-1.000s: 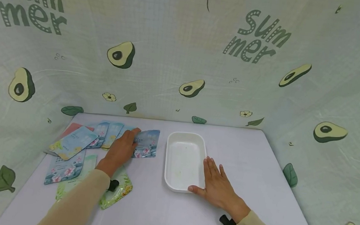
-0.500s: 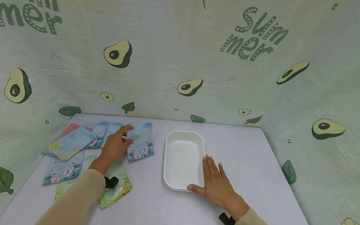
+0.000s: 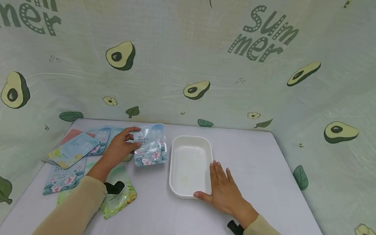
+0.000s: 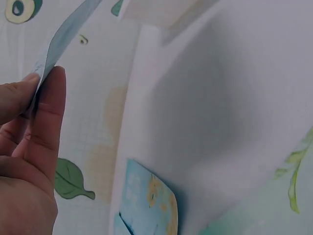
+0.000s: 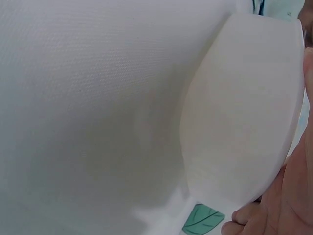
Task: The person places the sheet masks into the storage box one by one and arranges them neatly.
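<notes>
My left hand (image 3: pixel 118 150) pinches the left edge of a blue flat packet with pink flowers (image 3: pixel 154 150) between thumb and fingers. The left wrist view shows this packet (image 4: pixel 66 36) edge-on, raised over the table. To its right lies a shallow white plastic tray (image 3: pixel 190 166), with nothing in it. My right hand (image 3: pixel 226 193) rests its straight fingers along the tray's right rim, its thumb at the near corner. From the right wrist, the tray's outer wall (image 5: pixel 239 107) shows, with the fingers at its rim.
More flat packets overlap at the table's left, including a light blue one with yellow flowers (image 3: pixel 73 150), a pink one (image 3: pixel 72 135) and a blue floral one (image 3: pixel 66 177). A green packet (image 3: pixel 118 199) lies under the left forearm. A cloth printed with avocados (image 3: pixel 121 55) hangs behind the white table (image 3: pixel 172 224).
My left hand has taken hold of the blue floral packet and lifted it, turning it more upright and shifting slightly towards the tray. My right hand stays at the tray's rim.
</notes>
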Motion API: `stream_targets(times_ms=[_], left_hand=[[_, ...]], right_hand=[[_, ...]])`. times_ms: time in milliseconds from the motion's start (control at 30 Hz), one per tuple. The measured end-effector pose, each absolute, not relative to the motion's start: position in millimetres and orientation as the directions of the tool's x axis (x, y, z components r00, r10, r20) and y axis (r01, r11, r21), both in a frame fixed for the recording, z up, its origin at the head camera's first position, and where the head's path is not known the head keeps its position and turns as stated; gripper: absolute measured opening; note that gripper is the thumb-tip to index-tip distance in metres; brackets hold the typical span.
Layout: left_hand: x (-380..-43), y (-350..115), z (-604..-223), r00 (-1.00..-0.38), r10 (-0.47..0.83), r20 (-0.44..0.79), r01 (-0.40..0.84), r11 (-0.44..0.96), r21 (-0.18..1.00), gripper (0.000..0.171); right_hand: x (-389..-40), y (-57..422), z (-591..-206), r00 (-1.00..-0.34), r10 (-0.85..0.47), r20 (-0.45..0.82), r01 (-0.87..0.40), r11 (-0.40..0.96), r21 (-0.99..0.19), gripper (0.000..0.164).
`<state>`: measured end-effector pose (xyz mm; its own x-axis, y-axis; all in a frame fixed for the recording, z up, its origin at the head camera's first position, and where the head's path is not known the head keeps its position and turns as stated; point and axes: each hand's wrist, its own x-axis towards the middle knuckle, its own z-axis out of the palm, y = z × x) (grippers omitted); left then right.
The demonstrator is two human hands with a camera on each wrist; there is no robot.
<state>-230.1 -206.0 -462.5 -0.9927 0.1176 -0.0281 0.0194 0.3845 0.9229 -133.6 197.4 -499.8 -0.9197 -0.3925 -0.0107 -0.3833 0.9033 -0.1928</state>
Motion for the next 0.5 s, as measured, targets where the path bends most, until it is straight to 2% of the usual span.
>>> stream_targets(times_ms=[200,500], left_hand=[[-234,-181,-456,-0.984,0.172,-0.038,0.018,0.312,0.950,0.058],[-241,-130,-454,-0.976,0.195,-0.094,-0.015,0.370,0.929,0.057]], right_hand=[[-136,196,-499,-0.917,-0.398,-0.022,-0.387,0.902,-0.190,0.122],[-138,194,-498,-0.912,-0.410,-0.028,-0.398,0.898,-0.186,0.122]])
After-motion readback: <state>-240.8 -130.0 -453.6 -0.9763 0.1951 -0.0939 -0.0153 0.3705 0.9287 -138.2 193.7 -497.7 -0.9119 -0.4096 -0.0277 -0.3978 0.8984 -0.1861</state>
